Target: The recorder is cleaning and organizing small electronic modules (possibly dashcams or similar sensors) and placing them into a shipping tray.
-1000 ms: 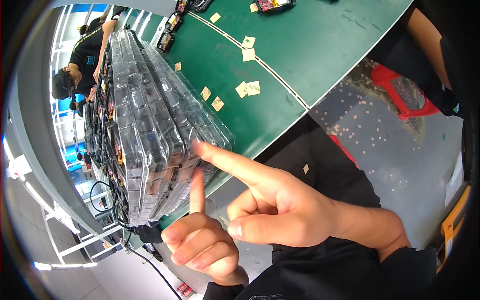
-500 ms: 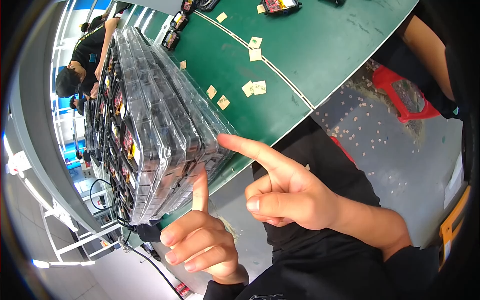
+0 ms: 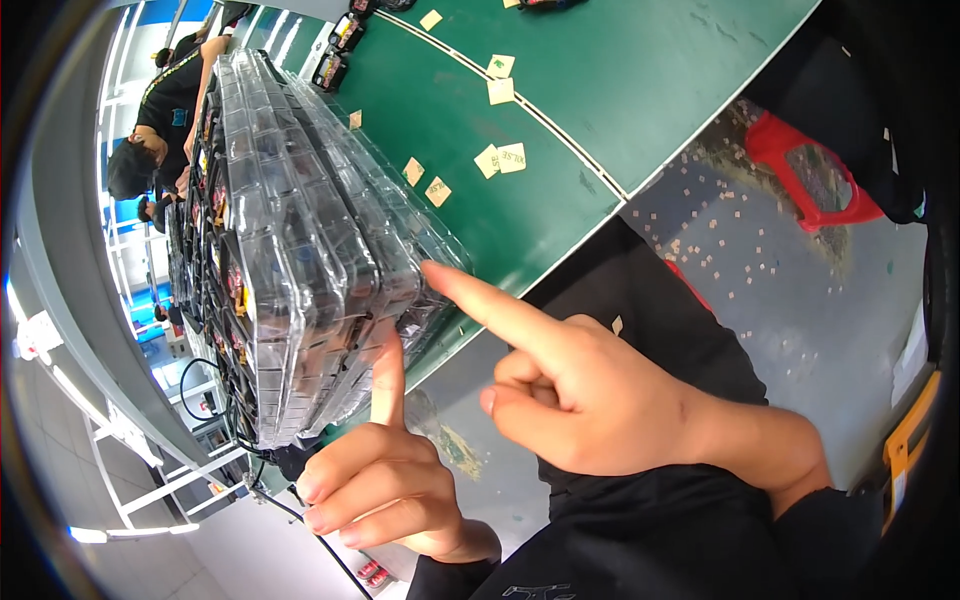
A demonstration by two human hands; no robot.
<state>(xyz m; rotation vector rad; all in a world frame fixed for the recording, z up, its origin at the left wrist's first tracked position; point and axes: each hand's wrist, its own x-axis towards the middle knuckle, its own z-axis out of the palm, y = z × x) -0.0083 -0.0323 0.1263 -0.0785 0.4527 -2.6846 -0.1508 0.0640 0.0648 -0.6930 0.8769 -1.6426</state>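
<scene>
We see 1 stack of clear plastic trays [image 3: 300, 250] at the near edge of the green surface [image 3: 600, 110]. Our right hand [image 3: 590, 400] has slid its index finger along the stack's near corner since a second ago; it reads as counting trays. The left hand [image 3: 385, 480] points 1 finger up at the stack's near end. Both hands grasp nothing, other fingers curled. Beyond the stack lie about 8 paper tags [image 3: 500, 158].

A factory assembly floor: a long green-matted work table [image 3: 560, 120] with stacked clear plastic component trays [image 3: 300, 250], and another worker [image 3: 165, 120] seated far left.
</scene>
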